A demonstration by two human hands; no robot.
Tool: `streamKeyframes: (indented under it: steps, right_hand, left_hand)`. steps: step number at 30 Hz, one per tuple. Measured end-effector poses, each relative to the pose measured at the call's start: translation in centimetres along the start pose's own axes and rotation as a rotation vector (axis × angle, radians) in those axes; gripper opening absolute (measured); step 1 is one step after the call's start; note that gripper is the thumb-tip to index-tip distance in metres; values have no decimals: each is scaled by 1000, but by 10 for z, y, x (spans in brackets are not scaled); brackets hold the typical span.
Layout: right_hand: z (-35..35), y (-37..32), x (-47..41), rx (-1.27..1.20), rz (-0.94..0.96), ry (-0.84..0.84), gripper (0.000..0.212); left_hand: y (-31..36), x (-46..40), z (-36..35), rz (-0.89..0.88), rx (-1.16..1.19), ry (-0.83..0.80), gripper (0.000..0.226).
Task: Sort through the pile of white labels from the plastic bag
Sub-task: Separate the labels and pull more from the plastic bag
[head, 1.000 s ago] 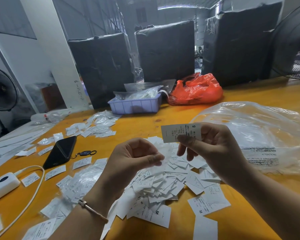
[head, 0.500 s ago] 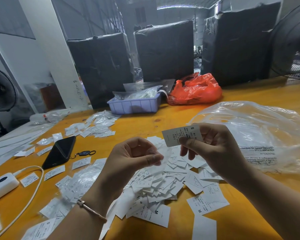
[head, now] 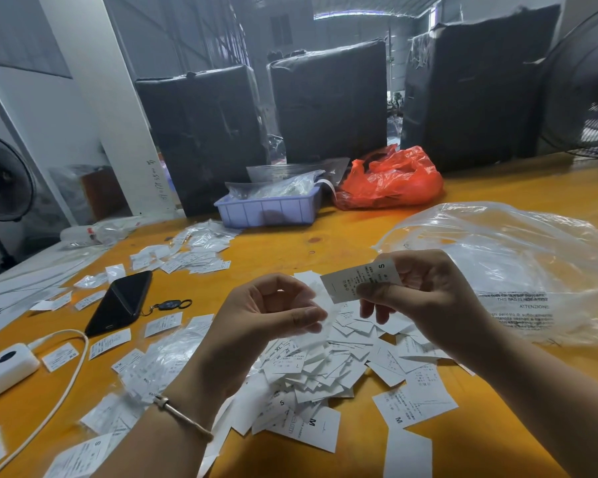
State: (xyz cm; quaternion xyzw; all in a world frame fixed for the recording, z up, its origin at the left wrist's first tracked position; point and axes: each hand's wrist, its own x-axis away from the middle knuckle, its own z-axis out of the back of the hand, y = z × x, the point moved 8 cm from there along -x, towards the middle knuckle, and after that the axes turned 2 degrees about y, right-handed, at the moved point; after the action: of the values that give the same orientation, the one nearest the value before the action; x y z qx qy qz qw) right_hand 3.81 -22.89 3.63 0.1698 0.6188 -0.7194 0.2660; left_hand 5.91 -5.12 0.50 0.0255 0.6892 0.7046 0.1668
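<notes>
— While the pile of labels (head: 328,360) lies heaped on the yellow table (head: 342,236), what has changed in the last second?

— Little. The right hand (head: 425,298) still pinches one label (head: 359,282), marked S, between thumb and fingers above the pile; the slip has tilted slightly, its left end now lower. The left hand (head: 270,315) stays where it was, fingers loosely curled; whether it holds a slip cannot be told.

— What is hard to read?

— Most print on the labels is too small. Both forearms cover part of the pile, and a white charger (head: 4,370) is cut off at the left edge. Lettering on the clear plastic bag (head: 518,267) is only partly legible.

— And room to move?

— The bag lies just right of the pile, behind the right hand. A phone (head: 120,301) and a key fob (head: 168,304) sit to the left among scattered slips. Bare table shows between the pile and the lilac tray (head: 270,210) and red bag (head: 390,181) at the far edge.
</notes>
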Motion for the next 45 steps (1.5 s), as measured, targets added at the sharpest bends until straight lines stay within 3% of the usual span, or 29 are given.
streamKeyframes:
  steps: [4,11,23,27,30,32,37,45]
  right_hand:
    - [-2,3,-1,-23,-20,-38,7]
    - [-5,11,-1,-72,-79,-87,11]
    - [-8,25,-1,-87,-188,-113,15]
    - [-16,27,0,-53,-219,-179,6]
    - [-24,32,3,20,-240,-230,12]
    - [-22,30,1,49,-220,-179,5]
    - [7,19,-4,-25,-106,112,19]
    - [-9,16,1,141,-52,30,10]
  left_hand:
    - [-1,0,-2,15,-29,-39,23]
    - [-5,0,-6,33,-121,-87,12]
    - [-8,-1,-7,68,-42,-110,11]
    - [-12,-1,-9,88,-73,-115,21]
    - [-14,-1,-12,110,-80,-121,30]
    - [-14,-1,-11,107,-82,-100,33]
    - [-13,-3,-6,92,-61,-47,31]
    - [-16,-2,-8,106,-69,-36,31]
